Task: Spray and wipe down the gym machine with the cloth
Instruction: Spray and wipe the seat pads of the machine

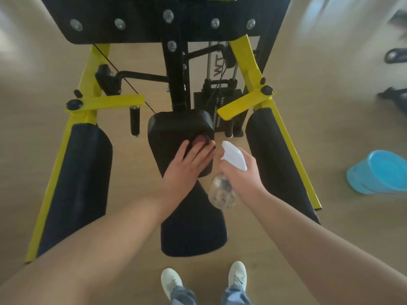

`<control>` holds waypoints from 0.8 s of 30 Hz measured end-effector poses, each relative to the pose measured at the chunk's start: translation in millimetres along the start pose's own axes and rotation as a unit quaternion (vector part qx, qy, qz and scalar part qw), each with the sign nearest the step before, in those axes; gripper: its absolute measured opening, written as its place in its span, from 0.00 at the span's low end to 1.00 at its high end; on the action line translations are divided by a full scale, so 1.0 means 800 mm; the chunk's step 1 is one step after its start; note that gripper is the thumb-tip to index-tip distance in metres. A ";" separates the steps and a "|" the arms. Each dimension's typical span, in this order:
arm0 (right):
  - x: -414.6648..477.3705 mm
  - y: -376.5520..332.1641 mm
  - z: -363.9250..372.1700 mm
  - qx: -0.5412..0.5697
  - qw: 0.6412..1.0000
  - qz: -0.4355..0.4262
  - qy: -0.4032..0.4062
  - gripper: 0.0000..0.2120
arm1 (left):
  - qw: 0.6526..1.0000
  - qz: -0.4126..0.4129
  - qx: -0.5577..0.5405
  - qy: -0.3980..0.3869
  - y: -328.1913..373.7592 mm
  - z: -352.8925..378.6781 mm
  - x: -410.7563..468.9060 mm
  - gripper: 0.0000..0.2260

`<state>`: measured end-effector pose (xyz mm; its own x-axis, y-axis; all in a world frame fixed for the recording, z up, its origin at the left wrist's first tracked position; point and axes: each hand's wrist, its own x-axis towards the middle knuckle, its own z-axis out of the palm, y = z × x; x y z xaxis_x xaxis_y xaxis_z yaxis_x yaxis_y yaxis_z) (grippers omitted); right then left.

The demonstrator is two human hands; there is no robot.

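A black and yellow gym machine (242, 106) fills the view, with a black back pad (171, 128) standing above a black seat pad (193, 227). My left hand (187, 168) lies flat with straight fingers on the back pad, pressing a small dark reddish cloth (201, 140) that shows at my fingertips. My right hand (240, 172) grips a clear spray bottle (221, 192) with a white trigger head (234, 155), held just right of the pad, nozzle pointing up-left.
Black arm pads (77, 183) (271, 155) on yellow frames flank the seat. A weight stack (218, 102) stands behind. A blue bucket (378, 172) lies on the wooden floor at the right. My white shoes (204, 280) are below the seat.
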<state>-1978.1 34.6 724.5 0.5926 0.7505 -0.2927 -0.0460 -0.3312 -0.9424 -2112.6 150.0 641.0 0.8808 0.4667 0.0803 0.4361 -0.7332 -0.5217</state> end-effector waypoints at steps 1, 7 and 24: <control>-0.004 0.004 0.001 0.008 1.000 0.007 0.007 0.10 | 0.996 0.058 0.050 -0.044 0.006 0.007 -0.011 0.43; -0.030 0.026 0.006 0.002 0.998 0.045 0.037 0.07 | 0.964 0.164 0.174 -0.117 -0.028 0.010 -0.035 0.44; -0.065 0.091 -0.002 0.002 0.991 0.054 0.125 0.05 | 0.954 0.245 0.146 -0.094 0.006 0.025 -0.016 0.36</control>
<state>-2010.7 -29.1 671.6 0.7652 0.5447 -0.3431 -0.1230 -0.3995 -0.9085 -2125.3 150.5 620.3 0.9054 0.2043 -0.3723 -0.1125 -0.7299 -0.6742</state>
